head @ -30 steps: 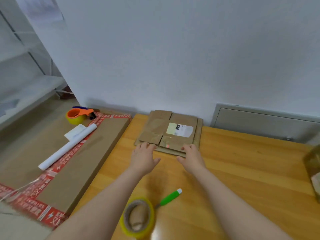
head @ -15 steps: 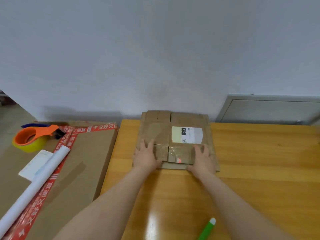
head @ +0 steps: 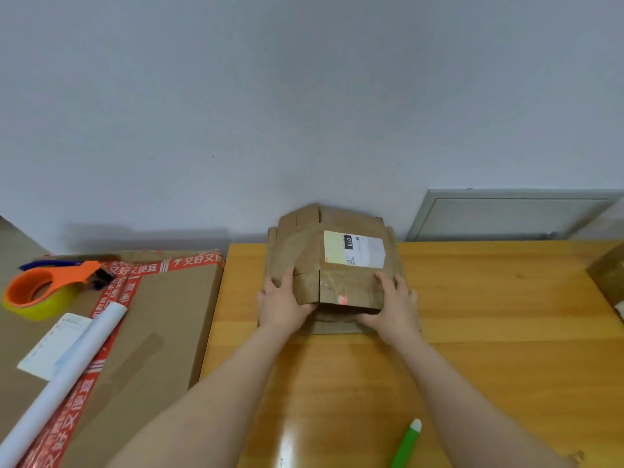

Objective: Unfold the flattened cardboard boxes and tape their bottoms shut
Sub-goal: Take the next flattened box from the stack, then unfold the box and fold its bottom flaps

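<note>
A stack of flattened brown cardboard boxes [head: 341, 324] lies on the wooden table against the wall. The top flattened box [head: 304, 248] bears a white shipping label [head: 354, 248], and its near edge is raised off the stack. My left hand [head: 280, 304] grips its left near corner, thumb on top. My right hand [head: 391, 304] grips its right near corner the same way. An orange tape dispenser [head: 44, 288] with yellowish tape sits on the big carton at the far left.
A large flat carton [head: 162, 319] with red printed tape lies left of the table, carrying a white paper roll [head: 64, 383] and a slip of paper [head: 54, 346]. A green-handled tool [head: 407, 444] lies near the table's front. Another brown box [head: 607, 275] shows at the right edge.
My hands went from flat on the stack's near edge to gripping the top box's corners, and its near edge has risen. The view moved closer; the yellow tape roll dropped out of sight.
</note>
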